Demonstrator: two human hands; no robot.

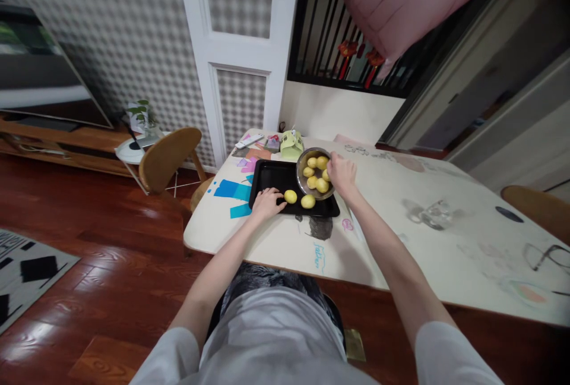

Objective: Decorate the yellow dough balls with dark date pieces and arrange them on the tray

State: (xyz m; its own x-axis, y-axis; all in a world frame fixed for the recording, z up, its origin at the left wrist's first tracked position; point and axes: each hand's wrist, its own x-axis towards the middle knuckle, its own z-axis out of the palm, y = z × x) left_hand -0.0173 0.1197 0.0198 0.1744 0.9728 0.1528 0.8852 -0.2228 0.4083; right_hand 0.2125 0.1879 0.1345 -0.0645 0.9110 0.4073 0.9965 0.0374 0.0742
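A metal bowl is tilted above the right part of a black baking tray, with several yellow lemons inside. My right hand grips the bowl's right rim. On the tray's near left part rests my left hand, open, its fingertips beside a loose lemon; whether they touch it is hard to tell. A second loose lemon lies in the tray, just below the bowl's near edge.
Behind the tray stand a light green box-like item and a white remote. A clear glass and eyeglasses are on the table's right. One wooden chair is at the left. A pink balloon hangs above.
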